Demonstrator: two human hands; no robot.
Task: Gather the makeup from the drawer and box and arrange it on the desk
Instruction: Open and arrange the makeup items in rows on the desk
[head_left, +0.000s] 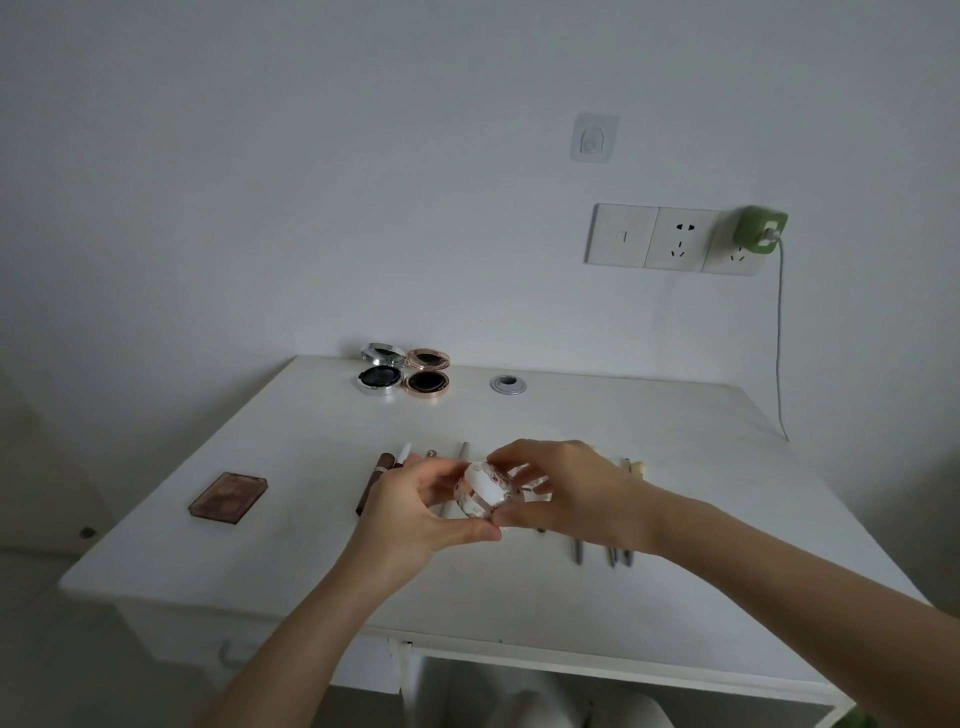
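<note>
Above the white desk (260, 540), both my hands hold a small round clear jar (483, 491) with a white lid and a floral pattern. My left hand (415, 514) grips it from the left and below. My right hand (561, 488) pinches it from the right and above. A row of pencils and slim makeup sticks (384, 475) lies on the desk under my hands, partly hidden. Two open round compacts, a silver compact (382, 370) and a rose-gold compact (427, 373), stand at the desk's far edge. A brown eyeshadow palette (228, 497) lies at the left.
A grey cable grommet (508, 384) sits in the desk top near the back. Wall sockets (675, 239) carry a green charger (759, 228) whose cable hangs down the right. A drawer front (208, 639) sits below the desk's left front edge.
</note>
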